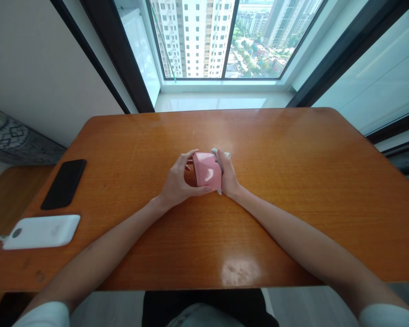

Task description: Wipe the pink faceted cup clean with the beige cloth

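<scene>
A glossy pink faceted cup or bowl (207, 170) is held just above the middle of the orange wooden table (293, 181). My left hand (177, 181) grips its left side, fingers curled over the top and thumb underneath. My right hand (229, 175) presses a small white cloth (221, 155) against the pink object's right side; only bits of the cloth show above and below the fingers.
A black phone (64, 183) lies face down near the table's left edge. A white power bank (41, 231) with a cable lies in front of it. A large window stands beyond the far edge. A lower wooden surface (0, 200) sits at left.
</scene>
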A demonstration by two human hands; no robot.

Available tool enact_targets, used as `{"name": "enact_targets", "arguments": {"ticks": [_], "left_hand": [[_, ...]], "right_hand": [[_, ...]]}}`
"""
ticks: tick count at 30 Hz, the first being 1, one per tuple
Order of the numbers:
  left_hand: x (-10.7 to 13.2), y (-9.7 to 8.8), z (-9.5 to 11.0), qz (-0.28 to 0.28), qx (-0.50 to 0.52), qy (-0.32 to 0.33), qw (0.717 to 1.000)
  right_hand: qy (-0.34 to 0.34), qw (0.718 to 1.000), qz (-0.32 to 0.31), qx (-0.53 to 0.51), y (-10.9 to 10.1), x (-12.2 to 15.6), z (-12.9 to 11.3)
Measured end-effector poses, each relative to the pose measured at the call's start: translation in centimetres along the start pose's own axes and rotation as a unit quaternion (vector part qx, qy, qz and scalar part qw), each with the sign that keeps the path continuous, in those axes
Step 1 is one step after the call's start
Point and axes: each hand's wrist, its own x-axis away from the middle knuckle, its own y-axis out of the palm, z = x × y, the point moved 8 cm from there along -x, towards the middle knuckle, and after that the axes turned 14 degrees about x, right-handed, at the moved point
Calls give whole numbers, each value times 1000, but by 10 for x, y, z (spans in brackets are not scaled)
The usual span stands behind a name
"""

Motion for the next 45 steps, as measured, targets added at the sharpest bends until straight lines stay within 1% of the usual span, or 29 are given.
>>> {"name": "enact_targets", "arguments": {"ticks": [2, 4, 7, 9, 10, 13, 15, 18, 21, 25, 27, 28, 30, 32, 33, 35, 37, 39, 43, 45], "left_hand": [[0, 2, -9, -12, 53, -44, 998], [1, 3, -16, -21, 86, -71, 994], [3, 4, -19, -28, 91, -68, 993], [4, 6, -19, -36, 89, -45, 994], [5, 7, -17, -39, 84, -23, 995], [7, 9, -6, -47, 34, 76, 995], [9, 14, 2, -66, -18, 128, 989], [12, 23, 9, -94, -72, 151, 981], [13, 24, 16, -83, -92, 152, 980], [9, 22, 24, -68, -108, 135, 983], [7, 18, 26, -54, -98, 123, 986], [7, 16, 25, -45, -88, 107, 989], [6, 13, 15, -33, -49, 45, 997], [8, 13, 2, -34, -5, -20, 999], [10, 14, -3, -36, 11, -40, 998], [12, 15, -10, -42, 26, -47, 998], [14, 17, -12, -47, 31, -35, 998], [14, 18, -10, -51, 35, -6, 998], [14, 21, 2, -65, -1, 106, 992], [15, 25, 5, -76, -27, 143, 986]], "right_hand": [[-5, 1000, -6, 0, 1, 2, 0], [-6, 1000, -9, 8, 2, 4, -1], [-8, 1000, -1, 19, 2, 6, -4], [-7, 1000, -4, 10, 3, 6, -7], [-6, 1000, -4, 4, 3, 5, -8], [-7, 1000, 4, -11, 2, 3, -10], [-12, 1000, 6, -19, 1, 2, -9], [-11, 1000, -5, -27, 1, 0, -6], [-3, 1000, -1, -24, 1, -2, -2], [-3, 1000, 12, -23, 0, -1, -3], [-12, 1000, 15, -20, -1, 1, -5], [-15, 1000, 14, -16, -1, 2, -5], [-15, 1000, 14, -1, -1, 4, -5], [-10, 1000, 19, 16, -1, 6, -4], [-8, 999, 21, 23, -2, 6, -4], [-8, 999, 23, 32, -2, 7, -4], [-6, 999, 19, 34, -1, 8, -5], [-9, 999, 16, 31, 0, 9, -7], [-17, 999, 17, 22, 0, 8, -12], [-14, 1000, 20, 20, 0, 7, -13]]}}
